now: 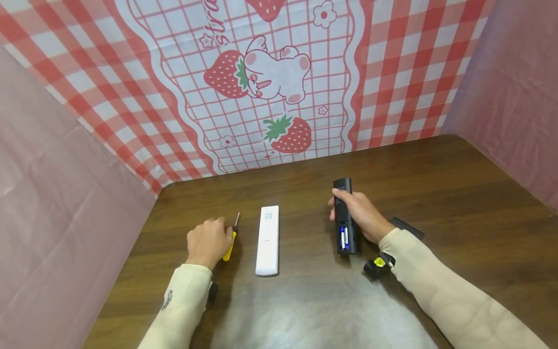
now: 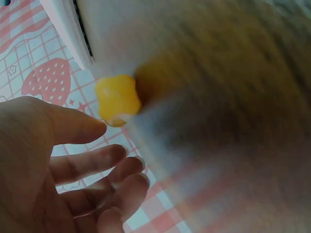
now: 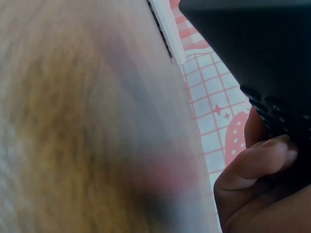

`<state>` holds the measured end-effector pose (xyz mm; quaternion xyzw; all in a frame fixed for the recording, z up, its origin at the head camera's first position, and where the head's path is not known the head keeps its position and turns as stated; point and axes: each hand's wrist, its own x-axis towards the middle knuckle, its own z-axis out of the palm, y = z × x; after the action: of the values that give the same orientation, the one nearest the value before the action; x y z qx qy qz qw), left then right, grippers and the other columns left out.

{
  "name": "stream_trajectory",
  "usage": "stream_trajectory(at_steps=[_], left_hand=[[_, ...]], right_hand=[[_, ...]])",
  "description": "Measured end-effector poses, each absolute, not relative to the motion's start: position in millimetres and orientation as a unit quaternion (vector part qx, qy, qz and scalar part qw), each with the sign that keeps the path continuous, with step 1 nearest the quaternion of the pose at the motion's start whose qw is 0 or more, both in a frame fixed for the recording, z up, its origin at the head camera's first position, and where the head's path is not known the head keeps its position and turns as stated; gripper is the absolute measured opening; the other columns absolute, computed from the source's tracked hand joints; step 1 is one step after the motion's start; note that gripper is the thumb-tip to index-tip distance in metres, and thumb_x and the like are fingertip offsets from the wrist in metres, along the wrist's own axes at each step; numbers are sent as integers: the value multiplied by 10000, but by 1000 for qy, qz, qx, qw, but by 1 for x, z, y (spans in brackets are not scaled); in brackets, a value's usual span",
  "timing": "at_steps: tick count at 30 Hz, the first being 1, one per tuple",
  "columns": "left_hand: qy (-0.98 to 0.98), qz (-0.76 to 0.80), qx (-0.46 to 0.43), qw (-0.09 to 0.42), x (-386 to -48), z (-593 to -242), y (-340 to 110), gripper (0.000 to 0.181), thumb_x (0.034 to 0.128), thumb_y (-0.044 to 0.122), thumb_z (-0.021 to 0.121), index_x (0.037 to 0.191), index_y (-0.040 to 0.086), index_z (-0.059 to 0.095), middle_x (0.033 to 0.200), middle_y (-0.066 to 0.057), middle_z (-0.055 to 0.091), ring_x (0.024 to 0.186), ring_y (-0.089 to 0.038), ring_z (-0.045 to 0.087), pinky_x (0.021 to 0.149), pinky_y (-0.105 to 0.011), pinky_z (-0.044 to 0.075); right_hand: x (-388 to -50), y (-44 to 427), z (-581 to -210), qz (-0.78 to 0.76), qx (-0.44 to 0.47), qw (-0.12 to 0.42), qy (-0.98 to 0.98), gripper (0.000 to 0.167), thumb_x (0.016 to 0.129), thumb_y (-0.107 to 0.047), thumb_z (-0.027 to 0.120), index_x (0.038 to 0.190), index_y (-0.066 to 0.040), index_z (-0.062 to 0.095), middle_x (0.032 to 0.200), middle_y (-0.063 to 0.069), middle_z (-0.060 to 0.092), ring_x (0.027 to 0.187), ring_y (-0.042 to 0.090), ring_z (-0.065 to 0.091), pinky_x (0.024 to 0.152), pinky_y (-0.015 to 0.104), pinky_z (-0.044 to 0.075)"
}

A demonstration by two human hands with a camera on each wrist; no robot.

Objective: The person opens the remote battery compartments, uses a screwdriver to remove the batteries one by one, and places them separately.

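From here I see the right hand (image 1: 365, 214) gripping the black remote (image 1: 342, 212) right of the white device (image 1: 268, 242), back upward, probably so the batteries (image 1: 344, 238) are accessible. The left hand (image 1: 209, 242), loose-fingered, grips nothing beside the screwdriver (image 1: 229, 247).

Gap right of white remote (image 1: 268, 242), screwdriver (image 1: 229, 248) blocking left

On the brown wood-grain table (image 1: 301, 194), a long white bar (image 1: 267, 245) lies right of a yellow-handled metal screwdriver (image 1: 229, 247) and left of an oblong black remote (image 1: 343, 216) (two blue-and-white cylindrical batteries (image 1: 345, 238) in its near end); a flat black piece (image 1: 410, 228) lies farther right.
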<state>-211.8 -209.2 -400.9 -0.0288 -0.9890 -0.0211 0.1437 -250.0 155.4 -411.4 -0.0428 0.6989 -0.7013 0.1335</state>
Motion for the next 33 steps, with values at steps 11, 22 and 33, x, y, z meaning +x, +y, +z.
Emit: stream_trajectory(at_steps=[11,22,33], left_hand=[[-990,-27,-72,121,-213,-402,-207,169,922,291,679,902,125,704,810,-97,699,633,-342,637,499,-503,469],[-992,5,-86,87,-214,-404,-205,236,890,313,729,983,97,707,868,-97,715,665,-332,657,510,-496,480],[-999,18,-30,39,-214,-400,-208,331,899,373,715,785,64,689,703,-87,628,569,-266,570,500,-470,472]], right_hand=[[-250,156,-411,-698,-46,133,702,547,1053,-439,454,1180,85,546,795,67,688,770,180,643,753,307,502],[-249,156,-411,-705,-46,137,694,546,1052,-450,454,1184,72,543,823,76,676,778,174,640,741,310,510],[-248,157,-410,-705,-40,141,694,575,1051,-462,451,1220,82,531,884,137,676,797,186,640,763,313,509]])
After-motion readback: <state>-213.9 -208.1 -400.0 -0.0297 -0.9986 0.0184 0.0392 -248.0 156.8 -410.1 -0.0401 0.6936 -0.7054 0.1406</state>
